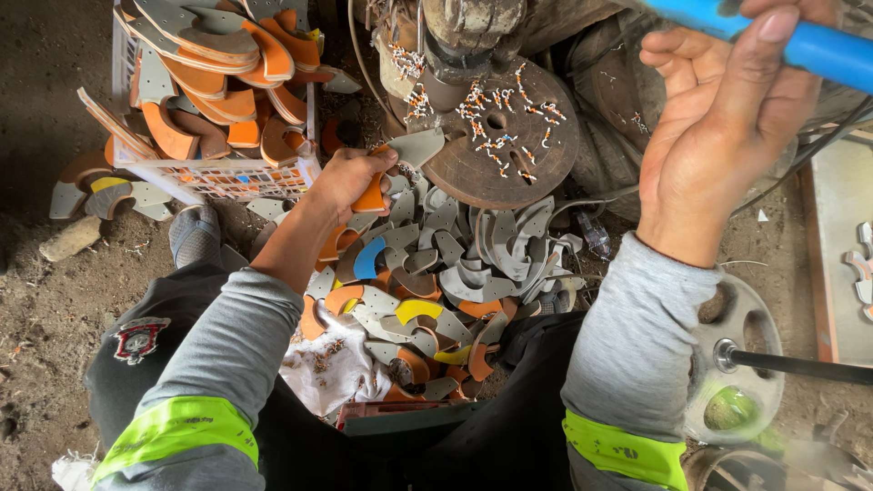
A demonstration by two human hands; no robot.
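Left hand (350, 182) pinching curved orange-grey sole piece (400, 159) by round press plate (505, 136), looks thin, stiff, light; right hand (727, 118) wrapped round blue lever (818, 45)

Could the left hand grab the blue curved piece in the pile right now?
Probably not yet: the left hand already grips an orange-and-grey piece. The blue curved piece lies uncovered just below it, though.

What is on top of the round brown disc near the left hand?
Small white and orange bits lie scattered on the disc, around its holes. A machine part covers its upper left edge, so that area is hidden.
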